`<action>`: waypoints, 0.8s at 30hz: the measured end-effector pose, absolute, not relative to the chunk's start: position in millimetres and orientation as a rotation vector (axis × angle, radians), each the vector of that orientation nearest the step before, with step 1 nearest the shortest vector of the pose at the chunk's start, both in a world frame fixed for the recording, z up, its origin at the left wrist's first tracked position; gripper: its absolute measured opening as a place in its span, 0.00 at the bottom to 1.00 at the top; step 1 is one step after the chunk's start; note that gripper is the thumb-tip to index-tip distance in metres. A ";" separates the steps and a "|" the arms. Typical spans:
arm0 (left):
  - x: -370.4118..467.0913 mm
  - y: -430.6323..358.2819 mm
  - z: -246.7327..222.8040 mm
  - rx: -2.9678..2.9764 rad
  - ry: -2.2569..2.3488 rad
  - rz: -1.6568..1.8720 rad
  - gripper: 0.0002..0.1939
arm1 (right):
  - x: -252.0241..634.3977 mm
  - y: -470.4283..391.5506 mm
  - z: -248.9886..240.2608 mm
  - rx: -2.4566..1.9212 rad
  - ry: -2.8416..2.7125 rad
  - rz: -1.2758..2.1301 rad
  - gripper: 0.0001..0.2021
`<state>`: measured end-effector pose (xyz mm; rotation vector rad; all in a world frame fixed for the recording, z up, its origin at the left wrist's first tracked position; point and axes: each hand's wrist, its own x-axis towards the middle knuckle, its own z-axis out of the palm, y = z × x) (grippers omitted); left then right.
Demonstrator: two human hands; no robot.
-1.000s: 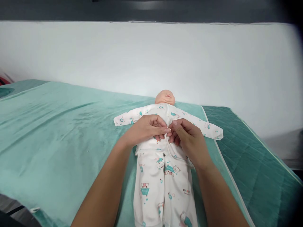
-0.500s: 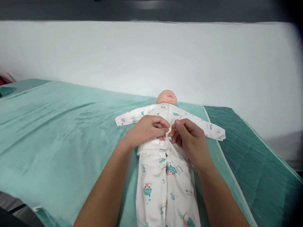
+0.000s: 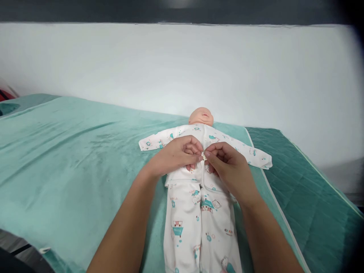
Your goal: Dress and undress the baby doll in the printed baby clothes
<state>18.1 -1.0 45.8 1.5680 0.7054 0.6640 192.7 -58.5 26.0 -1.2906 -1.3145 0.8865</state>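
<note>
A baby doll (image 3: 200, 115) lies on its back, dressed in a white printed top (image 3: 187, 131) and matching trousers (image 3: 186, 223). My left hand (image 3: 183, 151) pinches the front edge of the top at the middle of the chest. Opposite it, my right hand (image 3: 226, 161) pinches the other front edge, its thumb and forefinger close to the left fingertips. Between the fingertips shows a small pale yellowish button (image 3: 204, 156). My fingers partly cover the front opening. The doll's sleeves stretch out to both sides.
A light green blanket (image 3: 71, 163) spreads under the doll, with a darker green quilted cover (image 3: 307, 189) to the right. Behind stands a white wall (image 3: 142, 68). The blanket's edge drops off at the lower left above a grey floor (image 3: 17, 246).
My right fingertips have moved slightly left and closer to the left ones at the button. The front edges of the top now lie straighter and flatter below my hands.
</note>
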 end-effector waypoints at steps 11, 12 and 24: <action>8.2 -4.2 53.8 1.666 0.790 0.489 0.12 | 189.5 -58.3 23.5 -1.286 -1.288 0.827 0.06; 8.2 -4.0 53.6 1.669 0.800 0.503 0.11 | 189.3 -58.2 23.2 -1.279 -1.276 0.820 0.06; 13.4 -7.7 56.9 1.691 0.828 0.518 0.10 | 185.9 -59.2 24.2 -1.284 -1.151 0.716 0.06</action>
